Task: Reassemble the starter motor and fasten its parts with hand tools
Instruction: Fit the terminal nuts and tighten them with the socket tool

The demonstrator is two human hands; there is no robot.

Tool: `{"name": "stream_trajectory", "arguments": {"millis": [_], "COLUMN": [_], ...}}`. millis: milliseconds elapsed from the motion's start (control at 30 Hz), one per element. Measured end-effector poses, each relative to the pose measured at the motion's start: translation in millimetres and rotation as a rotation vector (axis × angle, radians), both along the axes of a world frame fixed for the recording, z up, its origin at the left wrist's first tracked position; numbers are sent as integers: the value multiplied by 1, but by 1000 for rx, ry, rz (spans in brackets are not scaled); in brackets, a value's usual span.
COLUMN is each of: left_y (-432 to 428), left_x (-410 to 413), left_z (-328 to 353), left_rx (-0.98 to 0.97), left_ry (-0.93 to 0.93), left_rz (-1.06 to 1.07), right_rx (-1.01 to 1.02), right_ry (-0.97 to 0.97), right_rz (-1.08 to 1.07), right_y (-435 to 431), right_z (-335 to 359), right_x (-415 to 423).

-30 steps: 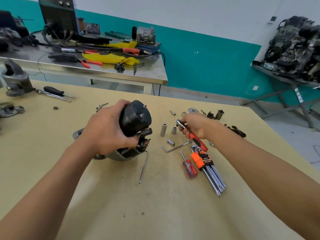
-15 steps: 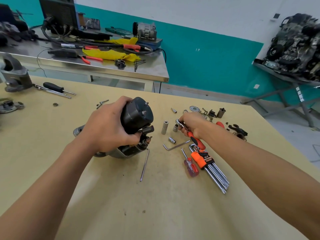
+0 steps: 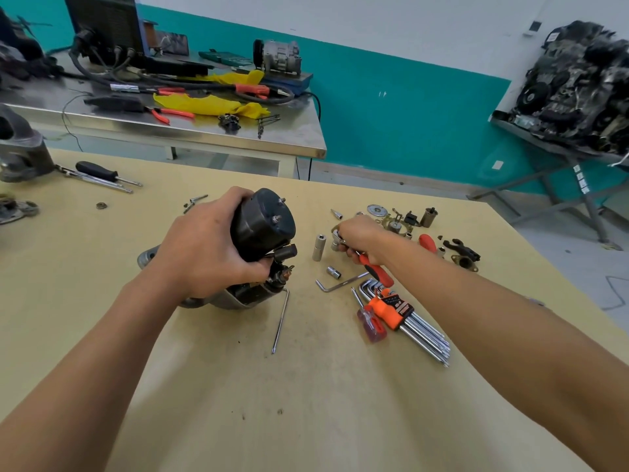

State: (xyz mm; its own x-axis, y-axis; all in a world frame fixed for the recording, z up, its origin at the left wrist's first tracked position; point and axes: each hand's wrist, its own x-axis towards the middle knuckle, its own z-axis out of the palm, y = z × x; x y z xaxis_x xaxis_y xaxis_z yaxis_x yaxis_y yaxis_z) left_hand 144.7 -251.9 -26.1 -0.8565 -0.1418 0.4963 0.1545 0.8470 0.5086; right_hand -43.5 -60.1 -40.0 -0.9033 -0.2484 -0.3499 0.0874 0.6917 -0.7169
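Black-painted metal fills my left hand (image 3: 204,243), which is clamped round the cylindrical starter motor (image 3: 262,226). The motor is tilted, with its grey cast nose down on the pale yellow wooden desk (image 3: 306,403) and its end cap turned up toward me, I judge so that the two threaded studs (image 3: 276,218) on the cap can be reached from above. The hands are well apart. My right hand (image 3: 360,238) is curled round the orange-handled chrome ratchet wrench (image 3: 374,270) close to its head, which sits over a small chrome socket (image 3: 335,247) standing on the desk. Gripping that high looks like a way to press the drive into the socket, though I cannot tell whether it has seated. Between the hands I count two more sockets, a tall socket (image 3: 319,247) and a short socket (image 3: 334,272), both upright and apart. There are two loose keys, a long hex key (image 3: 280,321) just beside the motor's base and an L-shaped hex key (image 3: 340,282) near the ratchet handle. I also count one set of hex keys in an orange holder (image 3: 391,308) and one small red-handled screwdriver (image 3: 371,321) lying against that set. Beyond the right hand lies a scatter of small metal parts (image 3: 394,223), too jumbled to count. All the tools lie within the right hand's reach, so the left need not let go of the motor.
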Motion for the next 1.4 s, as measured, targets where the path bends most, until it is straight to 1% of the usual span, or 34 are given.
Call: {"name": "stream_trajectory", "arguments": {"millis": [100,233,267,367,400,500,567,633,767,867,933,1033,1100,1167,1267,1400], "left_y": [0,1,2,2,2,1,1,1,1,0,0,0,1,2,2,3], "left_x": [1,2,2,1,1,-1,-1,0,1,1,0,1,1,2,0,0], "left_z": [1,2,2,2,1,4,7,9,12,11,11,10,9,10,12,14], "left_rx": [2,6,9,16,20,38,53,68,80,84,93,125,136,140,156,164], "left_ry": [-3,-6,-9,-15,-23,-57,-81,-96,-119,-125,-127,-116,-103,-101,-120,-124], "left_rz": [-3,9,9,6,3,-16,-40,-66,-80,-84,-88,-93,-89,-91,-95,-91], "right_rx": [34,-73,-107,-128,-168,-301,-222,-116,-125,-58,24,224,332,385,432,453], "right_ry": [22,-43,-10,284,336,315,358,418,402,487,554,627,699,762,839,850], "right_rz": [77,-27,-35,36,79,294,418,492,569,673,748,841,878,912,949,956], "right_y": [-9,-1,2,14,19,28,28,25,22,19,18,19,20,18,16,16], "right_z": [-1,11,21,49,55,55,45,33,22,21,23,27,27,26,24,21], "right_x": [9,9,10,30,42,87,111,124,121,116,112,106,104,103,102,100]}}
